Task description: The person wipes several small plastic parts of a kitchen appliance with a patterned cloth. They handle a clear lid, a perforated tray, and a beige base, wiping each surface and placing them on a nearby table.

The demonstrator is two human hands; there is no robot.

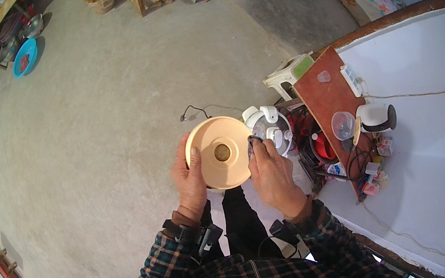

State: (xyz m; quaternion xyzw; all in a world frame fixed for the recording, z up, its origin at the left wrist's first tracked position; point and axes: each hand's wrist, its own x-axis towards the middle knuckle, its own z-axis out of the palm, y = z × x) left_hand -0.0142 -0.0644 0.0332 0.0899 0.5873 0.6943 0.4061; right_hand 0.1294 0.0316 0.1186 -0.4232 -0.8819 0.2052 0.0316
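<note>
My left hand [189, 181] grips the left side of a round, cream-coloured, bowl-like piece [229, 128], with the thumb over its rim. A raised ring surrounds a brownish round spot [222, 153] at its centre; whether that is a hole or a disc I cannot tell. Bunched in my right hand [272, 170] is a dark cloth [252, 140], pressed against the right rim of the piece. Just beyond that hand stands a white electric pot [290, 127] with a see-through lid, partly hidden by my fingers.
A black cord with a plug [183, 118] lies on the concrete floor [111, 114]. To the right, a reddish-brown tabletop [319, 90] carries a clear plastic tub [343, 125], a power strip [351, 80] and a white camera-like device [375, 117]. A white plastic stool [283, 77] stands behind.
</note>
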